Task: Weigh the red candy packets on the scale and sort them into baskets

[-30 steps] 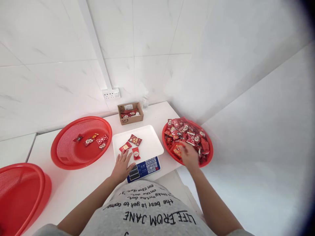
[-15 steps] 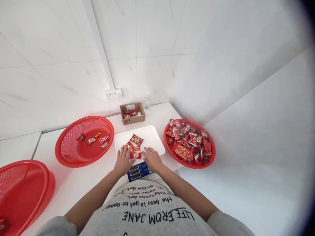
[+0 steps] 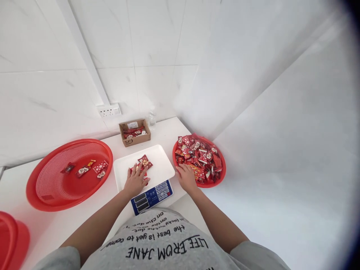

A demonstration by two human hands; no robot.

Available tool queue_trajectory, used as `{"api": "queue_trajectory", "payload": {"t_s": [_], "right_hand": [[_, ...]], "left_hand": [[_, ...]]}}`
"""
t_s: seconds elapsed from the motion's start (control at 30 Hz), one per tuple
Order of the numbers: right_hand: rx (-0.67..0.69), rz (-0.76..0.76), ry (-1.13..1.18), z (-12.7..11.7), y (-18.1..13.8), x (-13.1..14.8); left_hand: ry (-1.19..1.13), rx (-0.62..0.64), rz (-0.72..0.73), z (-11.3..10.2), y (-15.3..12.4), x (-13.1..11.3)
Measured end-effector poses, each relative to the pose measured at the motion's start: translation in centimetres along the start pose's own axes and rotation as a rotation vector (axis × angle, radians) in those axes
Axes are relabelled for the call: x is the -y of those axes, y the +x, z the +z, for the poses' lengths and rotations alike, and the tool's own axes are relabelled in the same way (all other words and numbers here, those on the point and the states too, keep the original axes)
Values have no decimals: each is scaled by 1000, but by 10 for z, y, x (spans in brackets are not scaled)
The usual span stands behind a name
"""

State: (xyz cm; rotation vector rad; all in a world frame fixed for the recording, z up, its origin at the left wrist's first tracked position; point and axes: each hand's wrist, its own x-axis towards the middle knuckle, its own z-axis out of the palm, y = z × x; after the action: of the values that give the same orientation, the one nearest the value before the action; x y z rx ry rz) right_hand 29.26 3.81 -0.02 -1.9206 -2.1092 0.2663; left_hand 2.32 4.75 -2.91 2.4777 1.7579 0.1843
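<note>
My left hand (image 3: 135, 181) lies over the white tray (image 3: 161, 157) of a weighing scale, fingers spread over several small red snack packets. One dark red packet (image 3: 145, 161) shows just beyond the fingertips; others are partly covered by the hand. My right hand (image 3: 186, 177) is at the left rim of a red basket (image 3: 224, 175) heaped with red packets (image 3: 201, 153). Its fingers look stretched out, touching or just above the rim, and nothing is visible in them. Below the tray is the scale's blue panel (image 3: 153, 198) with displays and keys.
Behind the tray stands a small cardboard box (image 3: 137, 140) of packets, beside a clear plastic bottle (image 3: 152, 119). To the left is a red mesh basket (image 3: 45, 176) with several packets inside. Another red basket (image 3: 9, 240) is cut off at the lower left. Walls close in behind and right.
My right hand has left the tray and moved right to the full basket. My left hand stays on the packets, now covering more of them. The view has swung to the right.
</note>
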Motion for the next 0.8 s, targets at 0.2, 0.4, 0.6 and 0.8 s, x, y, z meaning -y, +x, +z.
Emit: {"api": "queue_trajectory", "payload": {"t_s": [0.2,0.4,0.6,0.8], "right_hand": [[36,97,-108,-16,4,-35],[190,74,-191,-21,40,-14],[479,117,-286,-17,66,-2],[543,139,-308,-11,71,-7]], "left_hand": [[-58,5,-3,-11,-7,-1],[-121,28,-64,-20,-28,-7],[-98,42,-24,-20,-49,-4],[-103,-3,-59,-14,-55,0]]}}
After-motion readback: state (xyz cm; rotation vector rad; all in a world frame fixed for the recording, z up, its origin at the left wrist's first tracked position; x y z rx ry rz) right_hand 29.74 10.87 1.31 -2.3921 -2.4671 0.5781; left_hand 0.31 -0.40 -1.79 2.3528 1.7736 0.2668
